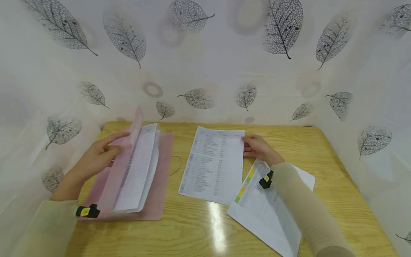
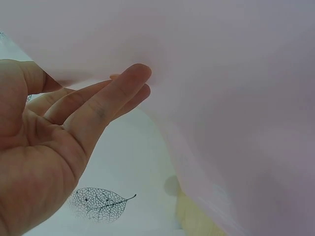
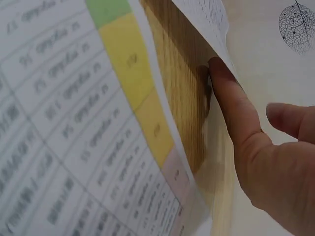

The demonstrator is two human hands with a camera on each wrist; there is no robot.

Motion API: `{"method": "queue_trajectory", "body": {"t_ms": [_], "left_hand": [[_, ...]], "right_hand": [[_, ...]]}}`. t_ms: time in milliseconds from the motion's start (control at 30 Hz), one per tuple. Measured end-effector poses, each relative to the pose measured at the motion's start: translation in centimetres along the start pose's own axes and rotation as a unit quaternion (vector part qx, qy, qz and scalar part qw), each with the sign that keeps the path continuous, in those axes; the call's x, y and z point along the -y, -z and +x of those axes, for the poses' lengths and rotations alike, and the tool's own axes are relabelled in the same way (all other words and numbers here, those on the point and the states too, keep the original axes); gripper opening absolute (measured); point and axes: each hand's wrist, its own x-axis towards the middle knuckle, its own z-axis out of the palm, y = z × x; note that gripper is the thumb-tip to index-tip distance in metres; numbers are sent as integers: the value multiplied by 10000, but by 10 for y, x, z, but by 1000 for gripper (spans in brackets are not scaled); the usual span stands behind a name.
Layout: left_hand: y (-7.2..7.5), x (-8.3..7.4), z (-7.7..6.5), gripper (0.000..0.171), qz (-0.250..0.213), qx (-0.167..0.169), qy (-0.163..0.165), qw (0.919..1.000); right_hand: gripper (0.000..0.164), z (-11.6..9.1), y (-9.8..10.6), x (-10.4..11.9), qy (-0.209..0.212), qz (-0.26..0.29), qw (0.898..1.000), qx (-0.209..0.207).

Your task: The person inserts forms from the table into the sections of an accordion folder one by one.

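Observation:
A pink folder (image 1: 167, 171) lies at the left, its clear pink cover (image 1: 117, 171) raised upright. Printed sheets (image 1: 136, 171) stand tilted against the cover's right side. My left hand (image 1: 101, 155) pinches the cover's edge, straight fingers (image 2: 115, 93) on one face and the thumb partly hidden behind it. Mid-table is a printed list sheet (image 1: 213, 166). At its right edge is my right hand (image 1: 258, 148); a straight finger (image 3: 234, 98) reaches under the lifted paper while the thumb stays apart. Under the right forearm lies another sheet (image 1: 263, 214) with colored cells.
The wood-grain table (image 1: 179, 235) is backed by a white leaf-print curtain (image 1: 199, 64), which also hangs at both sides. A thin cord loop (image 1: 178, 166) extends from the folder's right edge. Black wrist cameras (image 1: 266, 179) sit on both sleeves.

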Motion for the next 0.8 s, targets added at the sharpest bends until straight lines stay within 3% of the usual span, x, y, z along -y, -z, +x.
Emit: {"method": "queue_trajectory", "body": {"t_ms": [133,467,800], "left_hand": [[0,1,0,51,-34,-13,-27,10000],[0,2,0,50,-70,-28,-67,9999],[1,1,-1,51,-55,20,-34,10000]], "right_hand": [[55,2,-8,-2,-34,106,9999,55],[43,-2,-33,-4,-24,-29,9997,261],[49,-5,-44,7,442,164,9987,203]]}}
